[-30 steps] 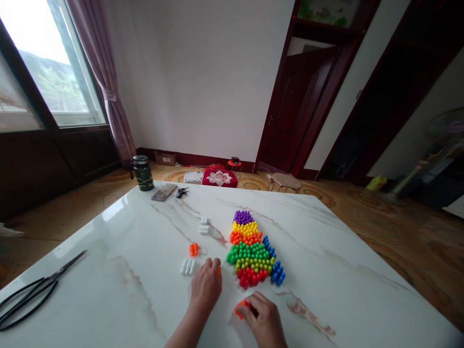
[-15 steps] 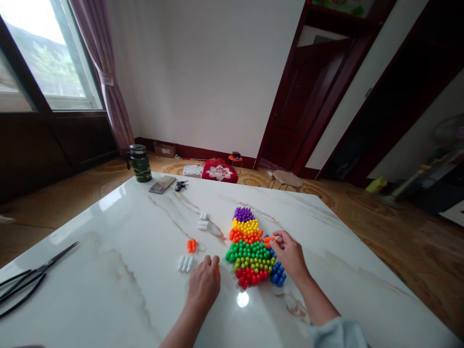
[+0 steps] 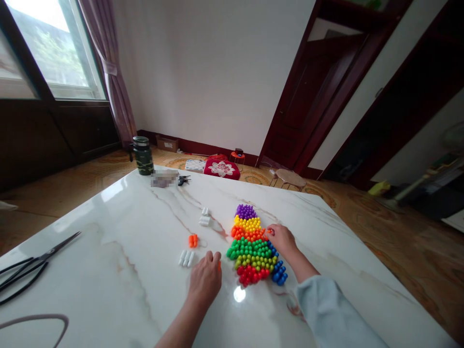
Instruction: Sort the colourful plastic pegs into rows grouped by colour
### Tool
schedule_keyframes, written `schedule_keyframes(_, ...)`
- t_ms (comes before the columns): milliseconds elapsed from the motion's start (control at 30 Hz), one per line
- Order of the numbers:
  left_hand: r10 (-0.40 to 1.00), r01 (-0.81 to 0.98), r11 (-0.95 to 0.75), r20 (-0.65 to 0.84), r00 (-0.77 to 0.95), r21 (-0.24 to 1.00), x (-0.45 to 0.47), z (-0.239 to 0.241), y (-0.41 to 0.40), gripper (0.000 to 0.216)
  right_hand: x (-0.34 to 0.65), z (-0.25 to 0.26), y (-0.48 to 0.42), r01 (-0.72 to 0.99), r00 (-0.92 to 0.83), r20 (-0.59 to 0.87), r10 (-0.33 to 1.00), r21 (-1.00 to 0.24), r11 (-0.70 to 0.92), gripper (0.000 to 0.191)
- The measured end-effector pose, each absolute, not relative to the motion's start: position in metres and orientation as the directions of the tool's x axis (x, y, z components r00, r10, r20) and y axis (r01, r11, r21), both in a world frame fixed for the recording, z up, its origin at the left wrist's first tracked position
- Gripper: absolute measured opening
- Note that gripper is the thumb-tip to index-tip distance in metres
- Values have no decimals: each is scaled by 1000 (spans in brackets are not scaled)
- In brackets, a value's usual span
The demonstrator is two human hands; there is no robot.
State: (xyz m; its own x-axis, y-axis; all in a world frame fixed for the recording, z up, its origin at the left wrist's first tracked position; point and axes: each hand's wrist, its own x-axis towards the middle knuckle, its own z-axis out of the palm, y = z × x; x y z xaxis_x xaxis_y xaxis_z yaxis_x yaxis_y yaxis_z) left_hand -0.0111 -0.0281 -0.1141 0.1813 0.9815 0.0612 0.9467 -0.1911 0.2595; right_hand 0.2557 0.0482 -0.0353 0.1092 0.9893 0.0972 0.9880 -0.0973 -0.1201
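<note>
Clusters of shiny beads lie grouped by colour on the table: purple, yellow, orange, green, olive, red and blue. At the right end of the orange row, my right hand pinches a small orange bead piece. My left hand rests left of the beads with its fingers curled around an orange piece, mostly hidden. Beside it lie white cylinders and orange cylinders; more white cylinders are farther back.
Black-handled scissors lie at the left, and a grey loop shows near the front left. A green bottle, a blurred-out flat object and keys are at the table's back left corner.
My right hand has moved up and left toward the orange row, and its orange piece now shows less. The left hand stays nearly in place. A grey loop has come into view.
</note>
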Motion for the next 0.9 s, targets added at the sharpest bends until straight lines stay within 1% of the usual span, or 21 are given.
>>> schedule_keyframes(133,982,946,-190,61,181,264,-10,-115,-27,18,250,-35,47,994,101,72,992,-54,-98,25)
schedule_keyframes(233,982,945,-190,57,181,267,-10,-115,-27,17,246,-35,47,994,107,72,992,-26,-106,26)
schedule_keyframes(533,981,943,-195,73,181,268,-10,-114,-28,17,245,-42,45,993,115,75,991,-29,-113,29)
schedule_keyframes(767,980,942,-196,88,179,273,-10,-117,-28,18,245,-48,45,991,113,99,989,-85,-104,30)
schedule_keyframes(833,979,943,-199,95,180,265,-10,-118,-28,19,247,-45,44,987,129,114,985,-113,-116,28)
schedule_keyframes(900,978,945,-201,98,182,258,-10,-118,-28,19,249,-40,39,978,150,161,976,-167,-123,27)
